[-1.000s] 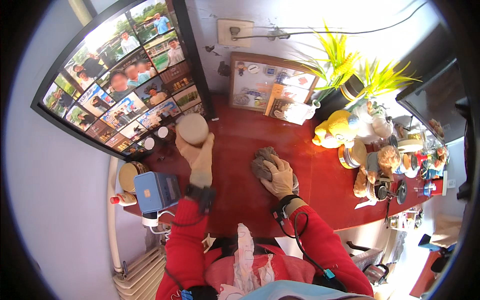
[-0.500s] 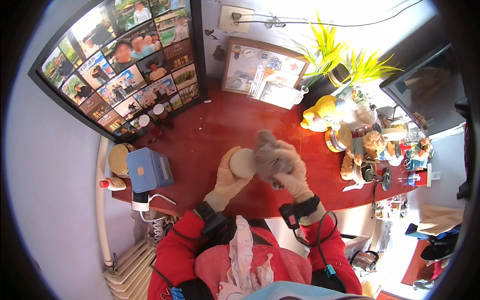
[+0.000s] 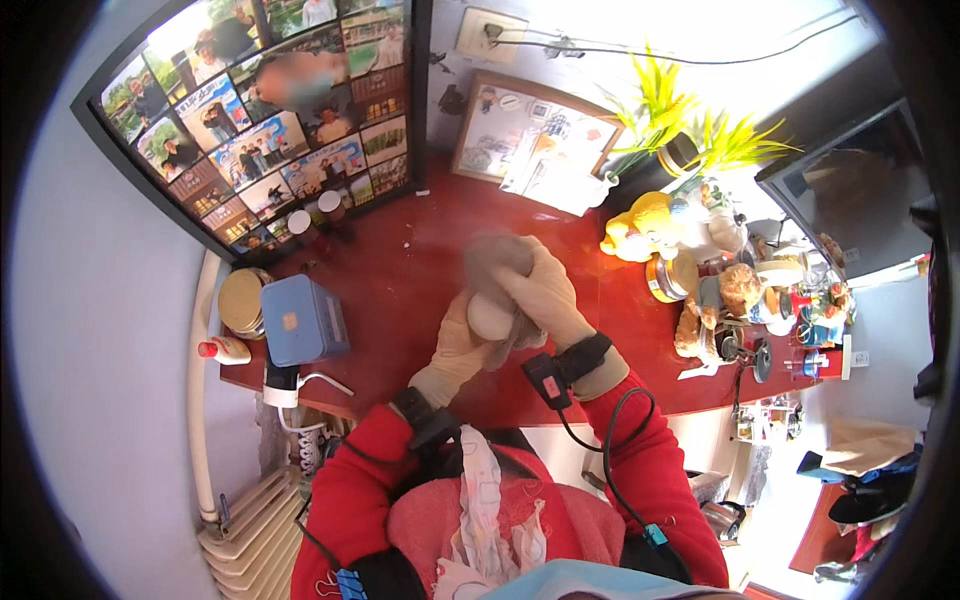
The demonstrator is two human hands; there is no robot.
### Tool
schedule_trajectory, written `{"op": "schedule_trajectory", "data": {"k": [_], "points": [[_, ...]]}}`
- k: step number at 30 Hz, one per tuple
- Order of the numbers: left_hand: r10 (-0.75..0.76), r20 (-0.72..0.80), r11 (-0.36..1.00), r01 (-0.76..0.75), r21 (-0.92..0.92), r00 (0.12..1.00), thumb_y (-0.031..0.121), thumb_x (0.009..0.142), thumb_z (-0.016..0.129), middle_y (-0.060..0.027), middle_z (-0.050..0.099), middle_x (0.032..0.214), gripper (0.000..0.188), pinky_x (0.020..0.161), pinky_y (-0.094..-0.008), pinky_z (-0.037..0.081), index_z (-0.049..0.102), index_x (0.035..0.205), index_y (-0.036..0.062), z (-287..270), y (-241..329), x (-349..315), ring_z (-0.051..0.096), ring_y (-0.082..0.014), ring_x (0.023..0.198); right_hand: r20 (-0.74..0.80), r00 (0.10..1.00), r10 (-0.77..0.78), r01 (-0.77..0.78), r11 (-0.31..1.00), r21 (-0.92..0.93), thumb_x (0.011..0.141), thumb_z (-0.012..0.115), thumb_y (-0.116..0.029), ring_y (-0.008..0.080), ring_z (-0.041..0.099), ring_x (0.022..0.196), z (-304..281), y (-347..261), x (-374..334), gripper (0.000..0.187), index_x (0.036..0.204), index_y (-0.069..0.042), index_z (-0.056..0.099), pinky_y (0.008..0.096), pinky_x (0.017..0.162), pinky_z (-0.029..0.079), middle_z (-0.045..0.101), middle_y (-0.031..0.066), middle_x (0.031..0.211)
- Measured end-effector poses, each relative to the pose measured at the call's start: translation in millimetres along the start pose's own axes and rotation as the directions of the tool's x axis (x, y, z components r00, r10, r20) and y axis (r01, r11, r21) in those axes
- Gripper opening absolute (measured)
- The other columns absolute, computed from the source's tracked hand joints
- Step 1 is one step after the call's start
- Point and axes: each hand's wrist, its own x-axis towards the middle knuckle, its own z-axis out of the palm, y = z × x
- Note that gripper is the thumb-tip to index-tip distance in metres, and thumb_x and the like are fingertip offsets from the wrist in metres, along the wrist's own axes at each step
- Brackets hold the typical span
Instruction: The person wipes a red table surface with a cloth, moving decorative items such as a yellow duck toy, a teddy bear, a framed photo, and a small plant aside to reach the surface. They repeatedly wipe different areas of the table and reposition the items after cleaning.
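In my left hand [image 3: 455, 347], in a pale glove, is a small round container with a whitish lid [image 3: 489, 318], held over the middle of the red table. My right hand [image 3: 548, 297], gloved as well, grips a grey cloth [image 3: 490, 262]. The cloth is bunched over the container's far and right sides, hiding its body, and part of it hangs below. Motion blurs the cloth's upper end. Both hands are close together, their fingers partly covered by the cloth and container.
A blue box [image 3: 300, 320], a round gold-lidded tin [image 3: 243, 303] and a red-capped bottle [image 3: 225, 350] stand at the left edge. Two white-capped jars [image 3: 300, 223] sit by the photo frame [image 3: 425, 100]. Along the right are a yellow toy [image 3: 640, 228], jars [image 3: 673, 276] and figurines.
My right hand has brought the cloth leftward from beside the container onto it, wrapping partly around its side. The left hand still holds the container. The whole view has shifted slightly.
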Motion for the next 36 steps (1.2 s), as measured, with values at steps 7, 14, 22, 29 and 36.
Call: {"op": "schedule_trajectory", "data": {"k": [7, 14, 22, 29, 36], "points": [[0.118, 0.004, 0.919, -0.111, 0.378, 0.993, -0.001, 0.073, 0.085, -0.0063, 0.051, 0.139, 0.089, 0.106, -0.0357, 0.048, 0.037, 0.147, 0.0144, -9, -9, 0, 0.051, -0.019, 0.128, -0.134, 0.978, -0.158, 0.192, 0.935, 0.297, 0.077, 0.072, -0.014, 0.0308, 0.058, 0.121, -20, 17, -50, 0.052, 0.127, -0.006, 0.06, 0.0397, 0.1, 0.048, 0.059, 0.0166, 0.132], [0.279, 0.113, 0.581, -0.262, 0.771, 0.954, 0.012, 0.083, 0.08, -0.0094, 0.05, 0.144, 0.075, 0.109, -0.0355, 0.043, 0.04, 0.146, 0.0133, -5, -10, 3, 0.05, -0.0202, 0.133, 0.126, 0.886, -0.445, 0.455, 0.786, -0.419, 0.07, 0.077, -0.019, 0.038, 0.059, 0.109, 17, -21, -33, 0.046, 0.114, -0.015, 0.068, 0.0456, 0.094, 0.051, 0.059, 0.014, 0.125], [0.09, -0.024, 0.953, -0.079, 0.293, 0.996, 0.02, 0.084, 0.076, -0.0082, 0.059, 0.128, 0.063, 0.1, -0.0373, 0.049, 0.047, 0.139, 0.0091, 5, 16, 5, 0.058, -0.0211, 0.118, -0.053, 0.998, -0.03, 0.035, 0.995, 0.096, 0.087, 0.067, -0.03, 0.0351, 0.064, 0.109, 3, -10, 5, 0.046, 0.123, -0.003, 0.061, 0.0392, 0.094, 0.05, 0.069, 0.0179, 0.112], [0.036, 0.0, 0.992, -0.036, 0.124, 0.999, 0.035, 0.096, 0.059, -0.008, 0.055, 0.136, 0.053, 0.103, -0.0425, 0.048, 0.045, 0.141, 0.01, 6, 3, -3, 0.055, -0.0235, 0.125, -0.051, 0.777, -0.627, 0.545, 0.711, -0.445, 0.063, 0.083, -0.014, 0.0411, 0.045, 0.131, 22, 13, -67, 0.055, 0.116, -0.022, 0.069, 0.0491, 0.103, 0.044, 0.05, 0.0142, 0.142], [0.184, -0.039, 0.868, -0.144, 0.475, 0.982, 0.01, 0.082, 0.079, -0.0049, 0.053, 0.135, 0.07, 0.101, -0.0394, 0.049, 0.043, 0.141, 0.0161, 15, 12, -2, 0.053, -0.0259, 0.126, 0.01, 0.979, -0.206, 0.205, 0.969, -0.134, 0.071, 0.078, -0.02, 0.0385, 0.06, 0.109, 13, -5, -17, 0.045, 0.114, -0.012, 0.068, 0.045, 0.094, 0.05, 0.061, 0.0148, 0.12]]}}
